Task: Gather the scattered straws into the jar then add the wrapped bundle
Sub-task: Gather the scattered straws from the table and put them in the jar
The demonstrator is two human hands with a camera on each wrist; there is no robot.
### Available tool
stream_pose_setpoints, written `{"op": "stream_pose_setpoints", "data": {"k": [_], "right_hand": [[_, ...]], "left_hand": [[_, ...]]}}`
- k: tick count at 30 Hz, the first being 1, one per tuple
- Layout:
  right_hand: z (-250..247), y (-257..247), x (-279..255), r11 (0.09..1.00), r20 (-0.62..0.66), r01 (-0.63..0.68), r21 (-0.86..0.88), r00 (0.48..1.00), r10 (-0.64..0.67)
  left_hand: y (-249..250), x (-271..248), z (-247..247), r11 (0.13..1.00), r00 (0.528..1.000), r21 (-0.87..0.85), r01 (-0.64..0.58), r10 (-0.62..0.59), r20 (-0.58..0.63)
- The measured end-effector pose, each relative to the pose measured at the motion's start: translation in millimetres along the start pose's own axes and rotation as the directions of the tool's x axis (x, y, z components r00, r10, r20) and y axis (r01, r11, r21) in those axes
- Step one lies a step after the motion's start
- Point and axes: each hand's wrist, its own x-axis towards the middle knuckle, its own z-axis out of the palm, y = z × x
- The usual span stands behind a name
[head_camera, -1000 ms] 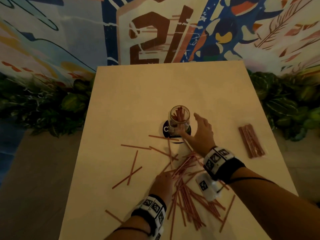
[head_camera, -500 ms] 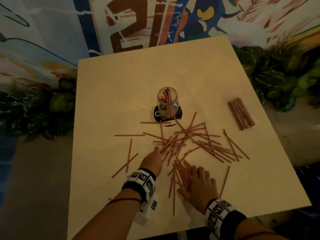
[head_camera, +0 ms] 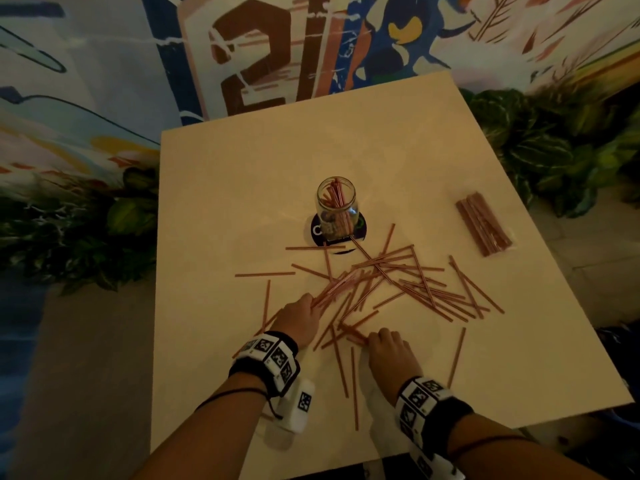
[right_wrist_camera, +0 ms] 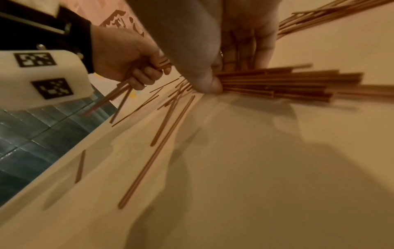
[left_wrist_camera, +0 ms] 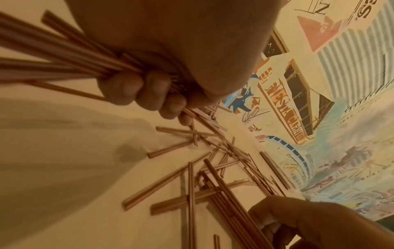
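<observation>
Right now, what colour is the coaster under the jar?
Dark, near black, with pale lettering; the coaster under the jar shows best in the head view.

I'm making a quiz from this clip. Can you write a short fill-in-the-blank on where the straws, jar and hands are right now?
1. The left hand grips a bunch of ____.
2. The jar stands on a dark ____.
3. The wrapped bundle lies to the ____ of the jar.
4. The right hand gathers straws on the ____.

Missing words: straws; coaster; right; table
</observation>
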Motion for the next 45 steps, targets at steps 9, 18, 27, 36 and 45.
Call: {"op": "stream_pose_setpoints", "data": {"k": [9,18,27,36,45], "right_hand": [[-1.9,0.2,11.0,0.998,-0.038,-0.006,-0.058,0.999,0.004],[-7.9,14.4,9.6,0.990,-0.029,0.099,-0.096,0.994,-0.102],[-36.8,27.1,15.7,0.995,0.113,0.060,-0.081,0.992,-0.051],[-99.3,30.4,22.4,0.929,0.342,0.155,-0.336,0.939,-0.033],[-113.2,35.0,45.9,0.831,0.142,-0.058,0.553,0.990,-0.026]], "left_hand": [[-5.8,-7.7,-13.8,0.977,1.000,-0.213,0.013,-0.010,0.014],[-4.5,-9.4,-10.2,0.973,1.000,-0.228,0.028,-0.029,0.000],[-5.0,-14.0,-14.4,0.945,0.999,-0.326,0.025,-0.035,-0.025],[-6.6,-12.7,-15.4,0.937,0.998,-0.349,0.022,-0.040,-0.045],[4.6,-11.4,-13.2,0.872,0.996,-0.490,0.006,-0.047,-0.070]]}}
